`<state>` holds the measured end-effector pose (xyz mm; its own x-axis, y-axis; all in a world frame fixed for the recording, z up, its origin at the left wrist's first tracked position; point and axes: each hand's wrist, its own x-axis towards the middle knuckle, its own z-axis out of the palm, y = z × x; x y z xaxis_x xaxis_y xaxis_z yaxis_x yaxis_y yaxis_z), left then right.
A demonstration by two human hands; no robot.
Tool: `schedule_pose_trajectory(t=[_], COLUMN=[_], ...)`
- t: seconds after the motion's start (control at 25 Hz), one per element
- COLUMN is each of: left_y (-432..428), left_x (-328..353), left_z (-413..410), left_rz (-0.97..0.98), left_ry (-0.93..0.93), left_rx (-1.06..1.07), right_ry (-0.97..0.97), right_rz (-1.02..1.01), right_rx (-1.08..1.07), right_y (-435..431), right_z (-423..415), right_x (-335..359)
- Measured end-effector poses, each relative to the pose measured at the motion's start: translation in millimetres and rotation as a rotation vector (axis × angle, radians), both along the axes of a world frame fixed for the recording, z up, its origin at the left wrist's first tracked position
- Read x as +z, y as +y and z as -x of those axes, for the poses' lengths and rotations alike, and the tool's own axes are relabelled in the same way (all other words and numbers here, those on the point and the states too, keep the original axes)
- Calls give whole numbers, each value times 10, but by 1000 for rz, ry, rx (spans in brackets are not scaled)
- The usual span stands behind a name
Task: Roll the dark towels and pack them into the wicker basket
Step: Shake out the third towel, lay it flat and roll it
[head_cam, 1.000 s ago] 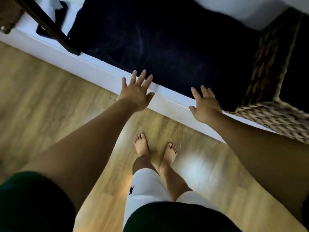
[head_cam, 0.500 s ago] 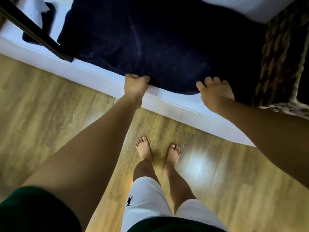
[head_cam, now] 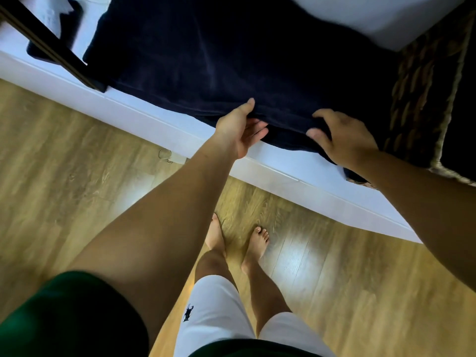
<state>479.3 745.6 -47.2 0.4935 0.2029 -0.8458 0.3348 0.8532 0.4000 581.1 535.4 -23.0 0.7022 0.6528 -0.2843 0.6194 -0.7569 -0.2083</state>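
Observation:
A dark navy towel (head_cam: 219, 57) lies spread on the white bed (head_cam: 144, 117), its near edge folded over into a thick lip. My left hand (head_cam: 240, 127) holds that lip, thumb on top and fingers underneath. My right hand (head_cam: 340, 136) grips the same folded edge further right, fingers curled over the cloth. The wicker basket (head_cam: 422, 94) stands on the bed at the right, just beyond my right hand, with dark cloth (head_cam: 463, 104) inside it.
A dark wooden post (head_cam: 49, 50) slants across the bed's left end, with another dark item (head_cam: 74, 14) behind it. A wood floor (head_cam: 77, 191) runs below the bed edge. My bare feet (head_cam: 237, 238) stand close to the bed.
My hands reached from above the bed's edge to the towel, took its near edge and turned it over away from me. The view shifted closer to the bed.

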Motion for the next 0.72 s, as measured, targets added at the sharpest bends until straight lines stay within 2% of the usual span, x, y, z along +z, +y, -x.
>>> schedule_pose_trajectory(t=[0.08,0.16,0.28,0.4,0.48,0.52,0.6,0.64,0.72], left_y=[-56,-51,160,611,944,1099,1394,1490,1605], left_x=[-21,-69,-111,-182,-220,-236,-217,-155,-96], left_z=[-14,8,44,49,73,88,99,105,138], left_rz=[37,15,13,-31,-83,-113,-191,-234,-293], left_ry=[25,58,-11,-74,-54,-45,-45,-50,-60], left_rx=[44,80,238,359,381,387,440,483,534], right_ry=[10,-125,-254,-177,-134,-155,-288,-347,-329], right_rz=[182,392,549,614,449,272,-89,-191,-188], right_rx=[92,168,49,-105,-179,-209,-259,-262,-239], right_y=[-45,-66,-69,-135,-166,-190,-260,-323,-406], right_z=[-30,-93,-116,-108,-102,-105,-95,-82,-68], right_x=[-36,-93,-105,-104,-19,74,309,369,325])
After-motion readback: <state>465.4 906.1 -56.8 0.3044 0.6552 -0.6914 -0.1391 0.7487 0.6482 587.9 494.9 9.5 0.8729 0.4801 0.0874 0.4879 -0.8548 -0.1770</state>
